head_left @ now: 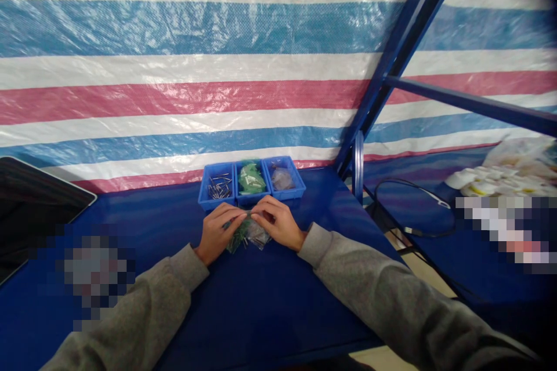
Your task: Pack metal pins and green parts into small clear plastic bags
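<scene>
My left hand (220,233) and my right hand (281,223) meet just in front of three blue bins, fingertips almost touching. Both are closed in a pinch, thumbs against fingers, on something small and thin that I cannot make out. Beneath them on the table lie a green plastic bag (237,239) and a clear plastic bag (258,235) with thin metal pieces, partly hidden by the fingers. The left bin (203,197) holds several thin metal pins (220,186). Green plastic packaging (251,178) fills the middle bin, and clear plastic bags (282,178) lie in the right bin (300,192).
A dark screen-like panel (35,208) stands at the left of the blue table (261,307). A blue metal frame (369,104) rises at the right. Beyond it are a black cable (391,217) and white objects (487,179). Striped sheeting (195,93) hangs behind.
</scene>
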{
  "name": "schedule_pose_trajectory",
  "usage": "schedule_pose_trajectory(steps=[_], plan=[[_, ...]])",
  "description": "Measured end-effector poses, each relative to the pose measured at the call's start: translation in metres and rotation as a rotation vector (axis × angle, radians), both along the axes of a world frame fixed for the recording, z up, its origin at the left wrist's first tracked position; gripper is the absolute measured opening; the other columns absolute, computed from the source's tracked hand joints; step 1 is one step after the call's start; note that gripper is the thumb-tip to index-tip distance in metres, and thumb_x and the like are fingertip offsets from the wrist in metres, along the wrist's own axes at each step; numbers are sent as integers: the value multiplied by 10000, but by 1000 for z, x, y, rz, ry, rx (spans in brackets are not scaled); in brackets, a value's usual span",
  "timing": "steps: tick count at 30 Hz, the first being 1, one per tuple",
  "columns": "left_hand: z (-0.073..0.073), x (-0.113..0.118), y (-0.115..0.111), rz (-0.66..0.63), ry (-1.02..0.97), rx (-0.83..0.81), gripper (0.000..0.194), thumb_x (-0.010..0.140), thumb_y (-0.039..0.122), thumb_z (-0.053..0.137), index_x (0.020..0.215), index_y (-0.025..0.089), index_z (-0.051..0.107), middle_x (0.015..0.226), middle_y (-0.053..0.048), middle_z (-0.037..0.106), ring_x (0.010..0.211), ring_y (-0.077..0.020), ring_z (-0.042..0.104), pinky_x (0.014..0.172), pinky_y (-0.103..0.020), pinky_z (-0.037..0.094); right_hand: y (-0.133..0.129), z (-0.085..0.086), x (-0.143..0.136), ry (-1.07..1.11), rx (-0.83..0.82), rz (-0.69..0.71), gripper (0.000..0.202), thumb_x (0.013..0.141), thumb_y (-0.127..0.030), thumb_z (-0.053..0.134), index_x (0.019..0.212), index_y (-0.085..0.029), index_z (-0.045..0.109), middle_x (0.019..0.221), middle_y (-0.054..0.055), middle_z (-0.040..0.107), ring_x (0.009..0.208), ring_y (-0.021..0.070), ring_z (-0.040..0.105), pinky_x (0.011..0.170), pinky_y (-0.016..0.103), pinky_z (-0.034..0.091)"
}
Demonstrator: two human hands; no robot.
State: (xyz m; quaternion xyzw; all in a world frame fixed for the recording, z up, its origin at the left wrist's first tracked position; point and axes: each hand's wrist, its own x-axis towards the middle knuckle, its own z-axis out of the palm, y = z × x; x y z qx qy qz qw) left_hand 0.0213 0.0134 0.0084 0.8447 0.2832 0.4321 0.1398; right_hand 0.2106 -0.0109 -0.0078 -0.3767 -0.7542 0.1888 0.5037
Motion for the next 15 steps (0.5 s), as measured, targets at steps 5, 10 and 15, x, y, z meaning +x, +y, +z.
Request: schedule_pose_trajectory(steps=[5,10,15], plan=[[0,0,0,1,-2,7,84,818,179,573,837,173,655,803,-32,657,757,-140,573,721,-288,472,0,-1,0,-7,-5,-6,194,892,-308,470,878,-185,618,851,47,563,750,140,528,676,257,436],[1,0,-1,1,-4,-3,92,822,190,567,834,173,656,800,-33,655,760,-141,575,727,-288,471,1,-1,0,-14,-14,-3,195,892,-309,470,889,-181,616,862,46,565,725,132,523,655,253,433],[1,-1,-1,88,-36,-20,122,830,239,556,820,170,657,784,-34,643,740,-136,580,706,-273,470,1,-2,1,-38,-22,-16,177,875,-313,500,912,-189,620,878,42,561,673,121,498,634,253,423]])
